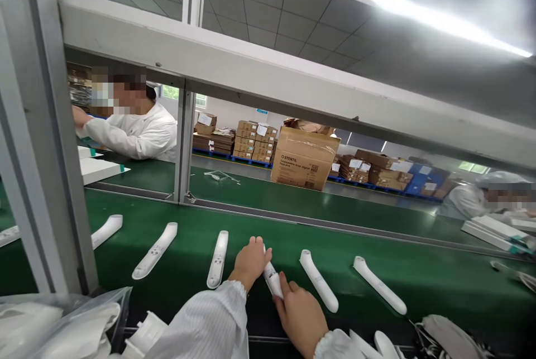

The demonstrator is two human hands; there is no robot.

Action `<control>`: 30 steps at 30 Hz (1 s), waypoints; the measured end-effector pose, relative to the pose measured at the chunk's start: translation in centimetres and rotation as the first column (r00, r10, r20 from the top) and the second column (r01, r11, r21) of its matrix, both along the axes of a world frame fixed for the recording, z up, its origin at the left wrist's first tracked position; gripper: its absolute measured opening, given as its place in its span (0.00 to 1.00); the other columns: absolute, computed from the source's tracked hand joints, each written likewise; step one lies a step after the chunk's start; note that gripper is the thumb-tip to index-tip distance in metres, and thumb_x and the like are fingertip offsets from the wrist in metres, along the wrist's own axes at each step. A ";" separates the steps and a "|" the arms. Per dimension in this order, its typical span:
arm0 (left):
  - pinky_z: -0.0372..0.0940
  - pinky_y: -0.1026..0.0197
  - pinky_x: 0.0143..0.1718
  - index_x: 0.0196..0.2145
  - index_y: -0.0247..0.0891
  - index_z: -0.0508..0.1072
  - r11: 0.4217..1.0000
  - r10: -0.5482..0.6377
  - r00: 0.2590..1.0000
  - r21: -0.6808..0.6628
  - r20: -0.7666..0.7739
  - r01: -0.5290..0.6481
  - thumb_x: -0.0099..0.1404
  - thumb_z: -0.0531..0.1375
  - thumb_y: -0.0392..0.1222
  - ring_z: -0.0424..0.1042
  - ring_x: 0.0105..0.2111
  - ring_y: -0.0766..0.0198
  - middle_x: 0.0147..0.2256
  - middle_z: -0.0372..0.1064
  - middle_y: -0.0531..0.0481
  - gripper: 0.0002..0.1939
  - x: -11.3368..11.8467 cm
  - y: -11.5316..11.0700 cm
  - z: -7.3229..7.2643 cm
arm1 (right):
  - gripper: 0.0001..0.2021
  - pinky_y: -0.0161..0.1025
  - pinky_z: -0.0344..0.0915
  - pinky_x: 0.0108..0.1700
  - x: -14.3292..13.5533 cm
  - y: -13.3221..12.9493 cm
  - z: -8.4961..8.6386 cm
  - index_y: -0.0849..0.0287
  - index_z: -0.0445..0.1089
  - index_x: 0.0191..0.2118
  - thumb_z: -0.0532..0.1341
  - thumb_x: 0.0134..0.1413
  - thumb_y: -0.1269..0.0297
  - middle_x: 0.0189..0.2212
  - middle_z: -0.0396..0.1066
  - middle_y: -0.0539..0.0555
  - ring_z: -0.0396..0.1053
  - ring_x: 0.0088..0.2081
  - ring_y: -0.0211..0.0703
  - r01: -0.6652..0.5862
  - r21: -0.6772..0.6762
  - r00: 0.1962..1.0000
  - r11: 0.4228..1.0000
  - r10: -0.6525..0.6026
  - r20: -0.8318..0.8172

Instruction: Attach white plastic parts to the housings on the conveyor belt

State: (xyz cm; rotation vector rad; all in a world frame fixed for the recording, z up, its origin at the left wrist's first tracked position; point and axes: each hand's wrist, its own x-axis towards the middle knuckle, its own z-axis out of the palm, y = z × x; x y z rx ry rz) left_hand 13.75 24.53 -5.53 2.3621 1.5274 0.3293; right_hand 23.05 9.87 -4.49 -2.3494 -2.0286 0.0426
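Both hands are on one white curved plastic piece (271, 277) that lies on the green belt (188, 269) in front of me. My left hand (250, 261) has its fingers bent over the upper end of the piece. My right hand (302, 311) grips its lower end between thumb and fingers. To the left, a similar white shell (218, 259) shows small dark details inside, and another (156, 251) lies beyond it. Two more white pieces, a near one (319, 281) and a farther one (379, 285), rest on the right with smooth sides up.
Plastic bags of white parts (58, 322) fill the near left corner. Loose white parts and a grey bundle (452, 336) are at the near right. A metal post (184, 141) and rail stand beyond the belt. A carton (305, 158) and two people are farther back.
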 end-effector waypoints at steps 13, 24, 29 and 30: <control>0.66 0.57 0.45 0.54 0.35 0.67 0.977 -0.210 0.975 0.042 0.078 0.207 0.70 0.49 0.52 0.72 0.46 0.53 0.51 0.67 0.40 0.23 -1.0 -1.2 1.6 | 0.23 0.44 0.68 0.44 3.8 1.0 0.0 0.65 0.61 0.64 0.52 0.67 0.63 0.47 0.74 0.66 0.76 0.44 0.57 0.007 0.001 0.996 1.000 -0.007 -0.084; 0.66 0.53 0.43 0.50 0.34 0.68 0.948 0.235 0.966 0.246 -0.111 -0.202 0.71 0.48 0.41 0.67 0.50 0.50 0.51 0.65 0.37 0.16 -4.9 0.3 2.6 | 0.20 0.48 0.68 0.42 -7.2 -0.5 3.2 0.59 0.71 0.51 0.62 0.49 0.70 0.47 0.75 0.64 0.75 0.46 0.63 -0.194 -0.254 0.944 0.947 0.110 -0.312; 0.66 0.56 0.39 0.63 0.38 0.57 0.993 0.098 0.993 0.078 -0.072 -0.093 0.72 0.45 0.42 0.73 0.44 0.54 0.57 0.61 0.38 0.24 -4.5 0.6 1.2 | 0.18 0.39 0.64 0.38 -4.7 0.9 2.2 0.54 0.74 0.43 0.58 0.47 0.76 0.37 0.78 0.57 0.76 0.41 0.54 -0.232 -0.139 0.906 0.963 0.162 -0.390; 0.66 0.55 0.40 0.65 0.39 0.54 0.995 0.075 0.995 0.065 -0.061 -0.071 0.72 0.45 0.42 0.73 0.45 0.53 0.58 0.60 0.38 0.25 -4.3 0.6 1.1 | 0.17 0.37 0.63 0.37 -3.7 1.0 2.0 0.54 0.74 0.42 0.57 0.47 0.76 0.35 0.77 0.55 0.75 0.40 0.51 -0.199 -0.070 0.894 0.977 0.152 -0.421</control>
